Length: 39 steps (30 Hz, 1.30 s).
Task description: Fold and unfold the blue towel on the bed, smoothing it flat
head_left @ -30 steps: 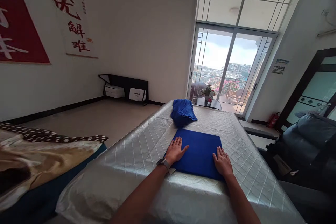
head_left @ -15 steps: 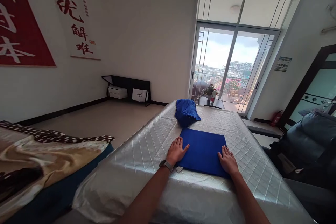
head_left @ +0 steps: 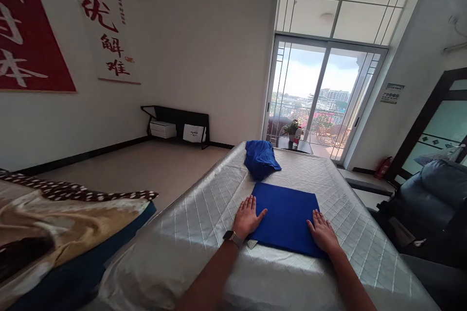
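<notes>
A blue cloth folded into a flat rectangle [head_left: 286, 216] lies on the silver quilted mattress [head_left: 204, 214]. At its left edge rests my left hand [head_left: 247, 216], open and flat with the thumb over the cloth; a watch is on that wrist. My right hand [head_left: 323, 229] lies open along the right edge, fingers stretched forward. A small white tag [head_left: 252, 243] sticks out at the near left corner. Just beyond the folded piece sits a crumpled blue cloth [head_left: 260, 159], touched by neither hand.
To the left is a bed with a patterned blanket [head_left: 95, 214]. A dark armchair [head_left: 434, 199] stands at the right. Past the mattress's far end, a small table [head_left: 292, 145] holds a potted plant and a bottle before the sliding glass door [head_left: 297, 87]. A black rack [head_left: 182, 116] stands by the wall.
The view has shifted slightly, so the cloths and hands appear a little lower and further right. Both hands remain at the folded cloth's side edges.
</notes>
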Each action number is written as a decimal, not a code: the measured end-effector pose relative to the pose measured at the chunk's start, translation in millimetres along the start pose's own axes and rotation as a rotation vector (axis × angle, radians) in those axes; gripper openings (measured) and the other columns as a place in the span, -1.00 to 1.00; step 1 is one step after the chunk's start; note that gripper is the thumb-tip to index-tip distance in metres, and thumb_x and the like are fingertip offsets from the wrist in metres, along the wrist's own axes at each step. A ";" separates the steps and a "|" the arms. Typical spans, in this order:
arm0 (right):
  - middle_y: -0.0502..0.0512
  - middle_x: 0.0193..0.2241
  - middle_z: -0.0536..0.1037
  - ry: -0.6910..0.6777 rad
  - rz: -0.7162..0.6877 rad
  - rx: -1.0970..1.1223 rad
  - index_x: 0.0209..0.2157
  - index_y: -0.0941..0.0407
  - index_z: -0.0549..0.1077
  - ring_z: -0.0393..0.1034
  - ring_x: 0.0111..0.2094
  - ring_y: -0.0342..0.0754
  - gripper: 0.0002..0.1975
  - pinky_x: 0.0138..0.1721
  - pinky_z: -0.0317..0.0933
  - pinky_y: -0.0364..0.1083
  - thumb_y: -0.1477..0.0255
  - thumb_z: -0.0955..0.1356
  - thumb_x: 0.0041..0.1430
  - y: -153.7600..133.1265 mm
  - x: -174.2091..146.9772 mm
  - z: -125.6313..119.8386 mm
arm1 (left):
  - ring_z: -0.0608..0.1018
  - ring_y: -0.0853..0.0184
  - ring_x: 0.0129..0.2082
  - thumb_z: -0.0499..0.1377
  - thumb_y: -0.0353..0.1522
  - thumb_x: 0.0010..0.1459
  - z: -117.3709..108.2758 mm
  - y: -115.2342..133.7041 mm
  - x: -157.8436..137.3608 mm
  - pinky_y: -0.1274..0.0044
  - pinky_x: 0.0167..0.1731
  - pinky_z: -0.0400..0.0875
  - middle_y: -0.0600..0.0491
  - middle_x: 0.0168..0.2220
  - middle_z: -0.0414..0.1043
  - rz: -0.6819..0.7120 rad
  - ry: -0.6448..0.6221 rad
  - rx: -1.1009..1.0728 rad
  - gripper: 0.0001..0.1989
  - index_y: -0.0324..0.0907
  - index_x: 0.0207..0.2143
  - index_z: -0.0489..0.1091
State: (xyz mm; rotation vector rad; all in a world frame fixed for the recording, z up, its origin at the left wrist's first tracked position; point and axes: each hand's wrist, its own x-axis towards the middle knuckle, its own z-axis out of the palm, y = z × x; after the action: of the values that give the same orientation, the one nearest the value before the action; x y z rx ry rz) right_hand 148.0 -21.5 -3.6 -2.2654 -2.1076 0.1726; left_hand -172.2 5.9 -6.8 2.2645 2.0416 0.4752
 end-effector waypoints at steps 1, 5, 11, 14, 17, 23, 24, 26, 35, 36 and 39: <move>0.08 0.47 -0.17 -0.004 -0.003 -0.001 0.44 0.22 -0.16 -0.34 0.46 -0.03 -0.25 0.42 -0.32 0.07 0.10 -0.03 0.38 1.9 1.3 0.2 | 0.02 0.05 0.44 -0.33 0.15 0.30 -0.4 0.0 0.0 0.23 0.37 -0.09 -0.24 0.44 -0.06 -0.001 -0.003 -0.002 -0.06 -0.40 0.41 -0.02; 0.09 0.45 -0.08 -0.020 -0.015 -0.037 0.44 0.20 -0.09 -0.28 0.46 0.01 -0.25 0.41 -0.30 0.11 0.08 0.01 0.37 8.2 13.5 -5.9 | 0.02 0.07 0.44 -0.33 0.15 0.31 -1.8 -1.2 2.2 0.23 0.38 -0.10 -0.24 0.44 -0.06 -0.003 -0.010 -0.002 -0.05 -0.42 0.41 -0.01; 0.11 0.45 -0.09 0.052 -0.034 -0.014 0.44 0.23 -0.08 -0.26 0.46 0.00 -0.27 0.40 -0.27 0.07 0.11 -0.03 0.40 -5.3 47.2 -18.6 | 0.04 0.11 0.44 -0.35 0.12 0.34 -4.0 -5.4 7.0 0.24 0.38 -0.10 -0.19 0.43 -0.03 0.029 0.030 -0.021 -0.11 -0.36 0.42 -0.02; 0.14 0.46 -0.11 0.063 -0.001 0.005 0.44 0.24 -0.12 -0.30 0.46 -0.01 -0.28 0.40 -0.29 0.06 0.14 -0.04 0.40 -14.3 59.6 -11.6 | 0.04 0.14 0.44 -0.36 0.10 0.35 -2.2 -6.6 8.5 0.27 0.38 -0.11 -0.20 0.44 -0.05 0.044 0.036 -0.027 -0.11 -0.39 0.42 -0.03; 0.15 0.46 -0.13 0.058 0.020 0.013 0.44 0.24 -0.15 -0.34 0.46 -0.01 -0.28 0.40 -0.33 0.07 0.14 -0.03 0.40 -15.7 64.9 -2.6 | 0.03 0.14 0.44 -0.34 0.09 0.36 2.7 -8.4 10.8 0.27 0.38 -0.10 -0.18 0.44 -0.05 0.059 0.040 -0.021 -0.15 -0.35 0.42 -0.04; 0.10 0.46 -0.13 0.036 -0.007 0.039 0.44 0.22 -0.14 -0.33 0.46 -0.06 -0.30 0.41 -0.36 0.03 0.15 -0.05 0.41 -7.0 64.9 -2.8 | 0.00 0.10 0.44 -0.33 0.10 0.35 10.8 -12.5 17.2 0.25 0.37 -0.07 -0.22 0.44 -0.08 0.032 -0.032 0.016 -0.13 -0.37 0.42 -0.05; 0.10 0.46 -0.13 0.032 -0.008 0.042 0.44 0.22 -0.14 -0.32 0.46 -0.06 -0.30 0.41 -0.37 0.03 0.15 -0.05 0.41 -6.3 64.4 -3.7 | 0.01 0.11 0.44 -0.33 0.10 0.35 11.2 -12.5 17.4 0.26 0.37 -0.07 -0.23 0.44 -0.08 0.025 -0.048 0.022 -0.12 -0.39 0.42 -0.05; 0.10 0.46 -0.12 0.034 -0.008 0.047 0.44 0.23 -0.13 -0.32 0.46 -0.06 -0.29 0.41 -0.39 0.03 0.15 -0.04 0.41 -5.8 63.3 -4.7 | 0.00 0.11 0.44 -0.34 0.10 0.35 11.4 -11.6 16.8 0.27 0.37 -0.08 -0.24 0.44 -0.10 0.015 -0.059 0.036 -0.11 -0.43 0.41 -0.04; 0.10 0.46 -0.13 0.057 -0.017 0.100 0.44 0.22 -0.14 -0.36 0.46 -0.07 -0.29 0.41 -0.42 0.05 0.16 -0.03 0.40 -7.0 56.4 -5.2 | 0.14 0.02 0.40 -0.30 0.15 0.30 -4.6 -1.1 31.9 0.22 0.35 -0.02 -0.30 0.39 0.07 -0.033 -0.116 0.215 -0.06 -0.41 0.37 0.10; 0.11 0.46 -0.13 0.057 -0.017 0.107 0.44 0.22 -0.14 -0.36 0.46 -0.07 -0.29 0.41 -0.42 0.05 0.16 -0.03 0.40 -7.0 56.0 -5.4 | 0.15 0.01 0.40 -0.30 0.14 0.31 -7.7 4.9 35.8 0.23 0.35 -0.02 -0.30 0.39 0.08 -0.047 -0.096 0.236 -0.08 -0.42 0.36 0.11; 0.10 0.46 -0.13 0.069 -0.020 0.124 0.44 0.23 -0.13 -0.35 0.46 -0.05 -0.29 0.41 -0.41 0.05 0.16 -0.03 0.40 -7.3 55.7 -5.3 | 0.10 0.04 0.42 -0.30 0.09 0.34 -10.8 39.9 43.7 0.26 0.37 -0.04 -0.28 0.41 0.03 0.040 -0.018 0.228 -0.12 -0.44 0.37 0.10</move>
State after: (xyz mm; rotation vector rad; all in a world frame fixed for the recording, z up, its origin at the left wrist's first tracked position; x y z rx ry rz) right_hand 145.2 34.7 -0.5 -2.1479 -2.0255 0.2147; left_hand -133.3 42.1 21.5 2.4267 2.1450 0.2338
